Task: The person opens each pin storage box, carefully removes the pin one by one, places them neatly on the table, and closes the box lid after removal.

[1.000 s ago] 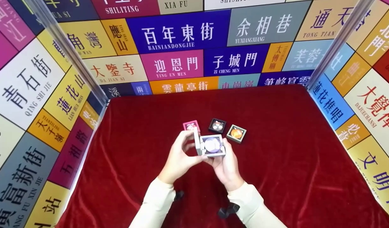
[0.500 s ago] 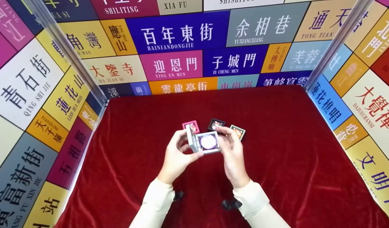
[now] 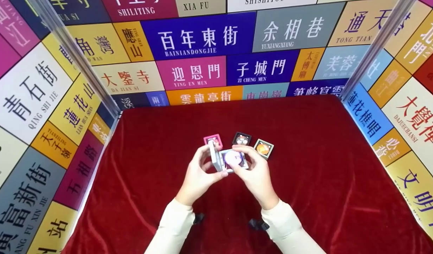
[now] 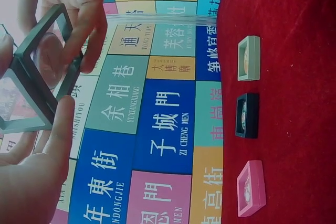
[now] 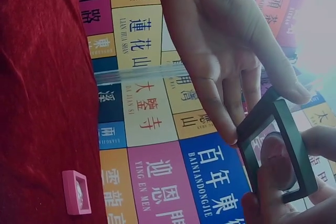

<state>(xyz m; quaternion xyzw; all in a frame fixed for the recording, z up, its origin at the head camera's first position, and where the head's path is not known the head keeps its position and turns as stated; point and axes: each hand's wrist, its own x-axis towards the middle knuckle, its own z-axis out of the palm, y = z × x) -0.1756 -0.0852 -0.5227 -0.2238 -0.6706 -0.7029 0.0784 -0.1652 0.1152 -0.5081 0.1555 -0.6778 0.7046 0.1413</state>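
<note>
A hinged light-grey case [image 3: 214, 156], its two frames spread apart, is held up above the red cloth by the left hand [image 3: 197, 176], whose fingers and thumb grip its left side. In the case sits a round pale-purple object [image 3: 232, 157], also visible in the right wrist view [image 5: 278, 160]. The right hand [image 3: 258, 173] pinches this round object between thumb and fingers at the case's right side. Seen in the left wrist view, the case [image 4: 35, 83] looks dark and tilted, with clear panes.
Behind the hands, a pink case [image 3: 217, 137], a black case [image 3: 242, 134] and a pale-green case [image 3: 270, 152] lie on the red cloth [image 3: 308, 176]. Coloured sign panels [image 3: 199, 35] with lettering stand at the back and both sides.
The case has shifted slightly left and its left frame tilts more. My right hand has come off the case's underside and right edge, swung over it and closed on the round object.
</note>
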